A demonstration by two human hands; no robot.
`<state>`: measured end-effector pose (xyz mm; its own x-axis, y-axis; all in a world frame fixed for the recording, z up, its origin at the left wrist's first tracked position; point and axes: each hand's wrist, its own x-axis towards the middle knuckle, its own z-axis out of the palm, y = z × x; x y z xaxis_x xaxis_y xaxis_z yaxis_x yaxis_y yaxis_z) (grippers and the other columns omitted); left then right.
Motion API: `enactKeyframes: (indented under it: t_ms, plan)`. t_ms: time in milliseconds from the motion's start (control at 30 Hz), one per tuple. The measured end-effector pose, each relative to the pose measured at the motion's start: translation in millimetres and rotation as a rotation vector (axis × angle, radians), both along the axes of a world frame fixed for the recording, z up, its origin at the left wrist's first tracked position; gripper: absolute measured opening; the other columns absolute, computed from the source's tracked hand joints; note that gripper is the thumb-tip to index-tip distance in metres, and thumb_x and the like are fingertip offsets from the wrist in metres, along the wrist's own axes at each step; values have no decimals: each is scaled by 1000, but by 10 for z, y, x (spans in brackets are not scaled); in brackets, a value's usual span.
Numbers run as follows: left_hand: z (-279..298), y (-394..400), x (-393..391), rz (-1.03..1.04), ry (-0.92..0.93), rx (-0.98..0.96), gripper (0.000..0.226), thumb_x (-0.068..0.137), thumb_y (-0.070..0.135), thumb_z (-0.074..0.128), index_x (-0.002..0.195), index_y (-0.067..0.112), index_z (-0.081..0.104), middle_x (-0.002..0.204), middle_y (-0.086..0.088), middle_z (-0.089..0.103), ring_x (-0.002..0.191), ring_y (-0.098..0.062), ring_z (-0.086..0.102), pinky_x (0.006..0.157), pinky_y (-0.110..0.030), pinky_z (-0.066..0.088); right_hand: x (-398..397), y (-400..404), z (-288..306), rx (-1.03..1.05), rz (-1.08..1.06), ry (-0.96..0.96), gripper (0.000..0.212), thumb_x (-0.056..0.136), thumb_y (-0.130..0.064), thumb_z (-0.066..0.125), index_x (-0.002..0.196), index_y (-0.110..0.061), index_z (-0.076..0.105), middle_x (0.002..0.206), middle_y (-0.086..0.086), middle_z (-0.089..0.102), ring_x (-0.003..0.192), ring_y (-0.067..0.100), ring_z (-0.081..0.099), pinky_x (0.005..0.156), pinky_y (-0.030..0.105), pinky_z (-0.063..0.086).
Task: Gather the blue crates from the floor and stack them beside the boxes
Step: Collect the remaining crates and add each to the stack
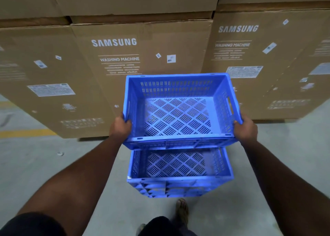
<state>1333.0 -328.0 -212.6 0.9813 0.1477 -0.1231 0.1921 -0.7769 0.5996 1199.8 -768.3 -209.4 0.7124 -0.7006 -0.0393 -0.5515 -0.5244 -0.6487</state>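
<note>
Hands, left [120, 126] and right [245, 129], fingers gripping blue crate [178, 110] rim above stacked crates [178, 171]; boxes [142, 57] read "SAMSUNG WASHING MACHINE".

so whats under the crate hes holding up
Under the held crate, gripped by the left hand and right hand, sits a stack of blue crates on the floor. Its far half is covered, so the gap between them cannot be judged.
</note>
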Motion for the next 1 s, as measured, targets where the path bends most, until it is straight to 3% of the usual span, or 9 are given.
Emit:
enactKeyframes:
  t_ms: [233,467,667,767,867,1000]
  plan:
    - [-87,-97,432,42,59,-7,25,90,15,61,112,3,62,100,-30,68,96,-46,67,82,-44,51,441,-93,-148,69,12,11,56,93,-15,60,145,-31,55,122,19,72,114,43,65,96,43,51]
    - [-150,-192,828,19,78,-17,30,88,17,63,117,7,63,104,-27,70,96,-42,69,84,-46,54,823,-253,-224,2,37,81,60,96,-14,53,153,-31,43,126,27,66,114,49,62,97,46,49]
    - [-90,-183,877,72,70,-11,23,88,16,64,108,6,65,103,-26,69,97,-40,67,81,-42,50,974,-247,-228,6,78,30,55,95,-15,55,148,-27,50,128,20,68,116,44,63,97,44,49]
    - [-101,-132,768,72,77,-83,31,82,20,64,112,11,67,94,-18,70,90,-36,70,79,-40,53,986,-264,-200,31,97,57,58,94,-15,54,150,-31,48,132,18,67,119,43,62,99,43,48]
    - [-94,-43,782,46,88,-80,45,69,33,57,110,17,68,92,-16,74,86,-34,72,83,-48,58,870,-262,-235,41,114,75,61,94,-17,53,150,-39,45,134,14,67,118,42,62,98,43,48]
    - [-118,-56,658,23,73,-52,47,75,33,55,117,18,65,98,-19,74,90,-37,71,84,-47,56,813,-277,-252,46,104,112,64,95,-18,53,153,-41,40,135,18,65,118,44,62,98,43,48]
